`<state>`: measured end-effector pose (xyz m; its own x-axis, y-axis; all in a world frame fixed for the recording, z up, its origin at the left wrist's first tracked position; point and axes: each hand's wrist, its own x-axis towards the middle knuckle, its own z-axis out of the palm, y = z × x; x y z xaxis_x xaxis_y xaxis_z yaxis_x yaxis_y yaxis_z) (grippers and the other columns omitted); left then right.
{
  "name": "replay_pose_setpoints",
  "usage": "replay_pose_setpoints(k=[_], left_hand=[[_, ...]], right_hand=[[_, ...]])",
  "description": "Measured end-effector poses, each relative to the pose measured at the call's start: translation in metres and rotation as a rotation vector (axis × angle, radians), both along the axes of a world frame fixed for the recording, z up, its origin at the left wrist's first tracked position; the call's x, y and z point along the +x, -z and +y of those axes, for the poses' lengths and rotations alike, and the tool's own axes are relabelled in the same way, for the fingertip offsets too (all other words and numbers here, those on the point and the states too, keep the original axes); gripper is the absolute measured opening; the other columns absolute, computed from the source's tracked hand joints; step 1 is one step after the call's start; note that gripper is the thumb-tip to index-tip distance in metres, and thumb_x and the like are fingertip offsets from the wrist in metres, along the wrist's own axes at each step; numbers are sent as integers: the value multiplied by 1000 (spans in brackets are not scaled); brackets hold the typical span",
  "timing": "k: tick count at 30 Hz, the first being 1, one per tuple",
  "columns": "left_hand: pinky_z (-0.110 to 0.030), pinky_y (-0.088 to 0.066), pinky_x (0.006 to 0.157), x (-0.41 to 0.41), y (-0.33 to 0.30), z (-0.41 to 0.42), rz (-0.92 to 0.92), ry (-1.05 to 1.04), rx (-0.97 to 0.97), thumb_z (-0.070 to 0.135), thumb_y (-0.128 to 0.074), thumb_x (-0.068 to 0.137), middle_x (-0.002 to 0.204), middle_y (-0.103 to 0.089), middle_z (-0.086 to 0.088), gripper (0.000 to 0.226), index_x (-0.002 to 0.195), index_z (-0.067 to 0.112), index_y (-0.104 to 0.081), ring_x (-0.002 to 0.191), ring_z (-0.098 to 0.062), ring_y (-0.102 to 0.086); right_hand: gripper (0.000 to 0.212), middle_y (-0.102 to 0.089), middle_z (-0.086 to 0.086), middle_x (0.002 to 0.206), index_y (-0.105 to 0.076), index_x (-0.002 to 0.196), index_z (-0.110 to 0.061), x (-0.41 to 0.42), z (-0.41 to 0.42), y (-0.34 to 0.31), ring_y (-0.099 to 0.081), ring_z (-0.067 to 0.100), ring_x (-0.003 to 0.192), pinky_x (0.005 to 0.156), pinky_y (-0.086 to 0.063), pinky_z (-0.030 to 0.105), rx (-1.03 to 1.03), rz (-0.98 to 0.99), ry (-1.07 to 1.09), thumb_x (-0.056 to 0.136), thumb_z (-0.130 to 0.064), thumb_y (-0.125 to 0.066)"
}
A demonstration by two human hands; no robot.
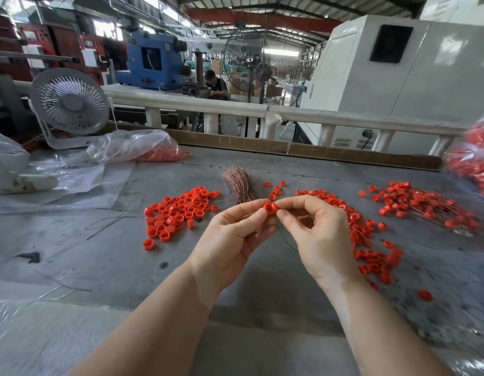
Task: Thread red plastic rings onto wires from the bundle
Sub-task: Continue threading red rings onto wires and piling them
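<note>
Red ring (268, 207) pinched between left hand (230, 237) and right hand (319, 234) above grey table (99, 248), before wire bundle (240, 185); thin wire barely visible, liable to miss bore or slip free.

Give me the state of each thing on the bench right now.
Left hand: pinching a red ring.
Right hand: pinching at the same ring.
Wire bundle: lying fanned on table.
Loose rings: heaped, unthreaded.
Threaded rings: piled right.
Desk fan: upright.

Red ring (268, 207) (seemingly two) pinched before the copper wire bundle (240, 185).
</note>
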<state>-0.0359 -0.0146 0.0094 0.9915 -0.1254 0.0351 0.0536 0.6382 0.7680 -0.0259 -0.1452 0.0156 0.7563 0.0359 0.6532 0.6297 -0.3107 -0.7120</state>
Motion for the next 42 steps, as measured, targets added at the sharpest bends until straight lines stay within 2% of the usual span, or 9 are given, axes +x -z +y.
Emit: replay_pose_setpoints(k=[10,15,18,22,26,31,38,42], left_hand=[[-18,-56,62,0,0,0,-6,-8,17,6,-61,68,74,-72,-5,18,72,12,-77,65,-8,-68],[-18,-55,61,0,0,0,-1,-5,12,5,-61,68,74,-72,-6,18,72,12,-77,65,-9,-69],[-18,-55,60,-1,0,0,0,-3,6,5,-61,68,75,-72,-7,18,73,11,-77,65,-10,-69],[-18,-55,60,0,0,-1,1,-16,12,5,-61,69,71,-72,-5,18,72,11,-77,62,-8,-68],[-19,-56,60,1,0,-1,1,-17,11,5,-61,69,71,-71,-6,17,73,11,-77,61,-8,-67],[-19,-55,59,0,0,-1,4,-19,9,4,-61,69,70,-71,-6,17,73,10,-77,60,-9,-66],[-19,-56,60,-1,-1,0,6,-21,14,5,-62,69,69,-70,-6,17,73,10,-77,60,-8,-66],[-18,-55,58,0,0,0,8,-34,9,4,-62,68,69,-71,-5,17,71,10,-77,60,-9,-67]], right_hand=[[26,-65,-16,68,-63,73,-30,0,0,-1,-61,-1,69,65,-44,9,9,-9,6,79,-5,-71],[28,-65,-22,65,-64,73,-32,0,1,-1,-62,-3,68,63,-43,7,13,1,3,78,-5,-72],[29,-68,-23,71,-65,74,-33,-1,0,0,-62,-4,68,63,-43,6,17,26,-9,78,-5,-72],[23,-70,-14,70,-69,73,-28,3,-2,1,-61,-1,65,65,-47,12,180,149,-51,78,-5,-71],[16,-69,-8,66,-70,76,-19,4,-3,0,-54,-2,56,54,-42,10,326,271,-145,79,-4,-68],[15,-71,-3,72,-70,78,-18,3,-4,0,-58,4,64,52,-42,14,392,334,-178,81,-5,-65],[12,-69,2,75,-70,79,-18,3,-4,1,-56,15,70,55,-42,20,374,329,-154,80,-7,-66],[17,-69,-5,71,-69,75,-22,3,-3,0,-56,5,64,63,-43,17,253,170,-50,79,-6,-69]])
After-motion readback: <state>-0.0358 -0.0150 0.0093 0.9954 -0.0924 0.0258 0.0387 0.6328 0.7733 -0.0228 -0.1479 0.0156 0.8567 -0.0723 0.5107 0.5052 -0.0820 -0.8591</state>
